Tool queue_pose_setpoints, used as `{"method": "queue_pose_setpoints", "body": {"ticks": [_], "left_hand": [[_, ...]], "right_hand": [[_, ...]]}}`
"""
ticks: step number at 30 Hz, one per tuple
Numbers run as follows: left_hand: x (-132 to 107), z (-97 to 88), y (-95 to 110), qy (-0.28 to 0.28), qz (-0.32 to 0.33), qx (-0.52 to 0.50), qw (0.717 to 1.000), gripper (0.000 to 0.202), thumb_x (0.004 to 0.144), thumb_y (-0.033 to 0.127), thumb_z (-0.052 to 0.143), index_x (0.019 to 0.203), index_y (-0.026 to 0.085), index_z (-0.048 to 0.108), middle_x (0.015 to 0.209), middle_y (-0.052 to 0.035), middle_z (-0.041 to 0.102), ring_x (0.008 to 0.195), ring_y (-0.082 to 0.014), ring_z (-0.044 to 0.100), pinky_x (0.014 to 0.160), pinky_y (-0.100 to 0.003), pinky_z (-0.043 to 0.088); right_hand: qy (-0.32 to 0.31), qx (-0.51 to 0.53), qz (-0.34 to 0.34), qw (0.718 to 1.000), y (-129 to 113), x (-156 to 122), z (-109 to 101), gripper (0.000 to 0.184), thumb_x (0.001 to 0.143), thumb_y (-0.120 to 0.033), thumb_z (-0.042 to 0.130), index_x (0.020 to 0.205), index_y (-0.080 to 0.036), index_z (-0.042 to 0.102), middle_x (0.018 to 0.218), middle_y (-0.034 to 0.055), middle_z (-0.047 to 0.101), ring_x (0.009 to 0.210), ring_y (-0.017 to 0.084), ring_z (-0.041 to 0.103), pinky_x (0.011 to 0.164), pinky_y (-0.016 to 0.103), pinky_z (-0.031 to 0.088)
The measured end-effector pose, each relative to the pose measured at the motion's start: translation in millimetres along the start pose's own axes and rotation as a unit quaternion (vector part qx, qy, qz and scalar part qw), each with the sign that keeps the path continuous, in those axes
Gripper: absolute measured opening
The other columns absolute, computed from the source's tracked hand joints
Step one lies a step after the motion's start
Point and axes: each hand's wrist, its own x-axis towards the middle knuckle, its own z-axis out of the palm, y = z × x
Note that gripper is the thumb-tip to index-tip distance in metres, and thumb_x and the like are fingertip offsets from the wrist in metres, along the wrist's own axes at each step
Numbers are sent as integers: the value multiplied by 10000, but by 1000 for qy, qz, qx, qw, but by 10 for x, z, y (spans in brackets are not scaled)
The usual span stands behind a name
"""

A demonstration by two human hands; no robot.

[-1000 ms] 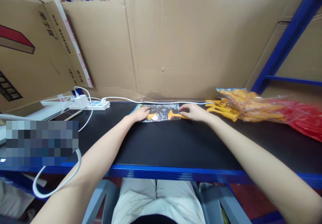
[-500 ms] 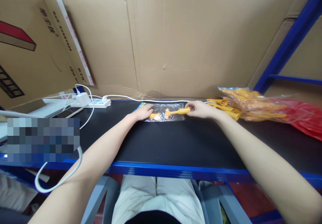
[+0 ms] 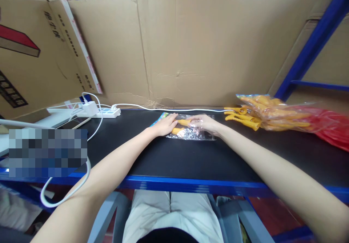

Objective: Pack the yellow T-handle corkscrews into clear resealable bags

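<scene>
From the head camera, a clear plastic bag [image 3: 191, 132] lies flat on the black bench top [image 3: 191, 155], and both hands are on it. Inside the bag is an orange plastic toy piece [image 3: 178, 130]; only part of it shows, between and under the fingers.

The left hand [image 3: 163, 125] rests on the bag's left end. Its fingers [image 3: 171, 121] are stretched out almost straight, close together and flat, pressing down on the film and on the left part of the orange piece. They grip nothing.

The right hand [image 3: 204, 123] lies over the bag's upper middle. Its fingers [image 3: 195, 119] are gently curved and point left towards the left fingertips, which they nearly meet. They touch the film above the orange piece. Whether they pinch the piece through the plastic cannot be told.

To the right of the bag, well apart from it, loose orange plastic pieces [image 3: 240, 117] lie beside a larger bag of orange pieces [image 3: 272, 112] and a red plastic bag [image 3: 332, 130]. To the left of the clear bag, a white power strip [image 3: 105, 112] carries a white charger [image 3: 88, 108]. Behind the bag, a white cable [image 3: 169, 110] runs along the foot of a cardboard wall [image 3: 204, 46].
</scene>
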Motion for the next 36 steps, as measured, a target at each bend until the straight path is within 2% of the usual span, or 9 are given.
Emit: {"method": "queue_pose_setpoints", "body": {"ticks": [4,9,12,16,20,25,32,34,36], "left_hand": [[4,6,-3,2,11,-7,1000,596,893,450,150,1365,105,267,1455,-91,244,1341,-173,199,1099,-318,160],[2,12,39,-4,39,-15,999,583,900,442,156,1360,105,276,1445,-93,271,1335,-168,212,1097,-311,164],[-1,14,52,-6,39,-15,999,569,900,432,160,1359,118,280,1444,-82,276,1334,-165,214,1095,-311,163],[-1,12,44,-9,33,-12,999,575,900,432,159,1359,111,288,1443,-79,280,1330,-157,222,1093,-284,154],[6,12,25,-7,31,-3,999,560,900,431,155,1349,134,308,1432,-63,307,1319,-148,252,1088,-278,169],[7,13,11,-9,35,-1,999,555,898,432,152,1344,146,320,1429,-51,315,1317,-149,257,1083,-286,183],[2,-2,9,-28,32,-5,999,548,903,420,138,1378,179,266,1457,-16,244,1340,-134,195,1093,-288,144],[6,-7,6,-38,32,-4,999,538,903,411,140,1375,190,274,1454,-7,246,1341,-126,190,1094,-292,136],[14,-14,-3,-47,25,-4,999,534,901,410,145,1364,194,298,1449,-7,256,1342,-127,187,1095,-303,132]], "right_hand": [[9,49,-12,999,63,50,0,332,643,-249,716,943,-144,622,828,56,642,557,95,557,496,238,513],[92,65,-25,993,103,99,37,351,622,-242,741,928,-149,596,721,21,638,631,127,603,597,269,539],[80,83,-40,993,141,113,66,342,626,-220,741,917,-134,584,679,12,636,643,136,628,701,302,538],[50,120,-45,990,191,123,83,372,666,-185,713,997,-133,552,758,32,657,696,145,651,802,325,517],[35,153,-30,987,188,122,96,337,691,-115,673,994,-129,525,800,48,660,743,151,655,871,333,486],[32,160,-18,986,169,125,93,320,706,-115,654,995,-110,515,808,71,659,772,163,654,886,342,474],[20,170,-13,985,139,100,108,312,716,-102,629,1001,-120,503,822,60,645,791,144,643,899,323,457],[27,152,-18,988,125,97,127,311,714,-106,625,1002,-121,509,863,69,642,812,142,636,891,317,458],[58,93,-31,994,102,101,137,333,690,-116,645,1002,-119,526,965,92,631,874,145,617,890,306,451]]}}
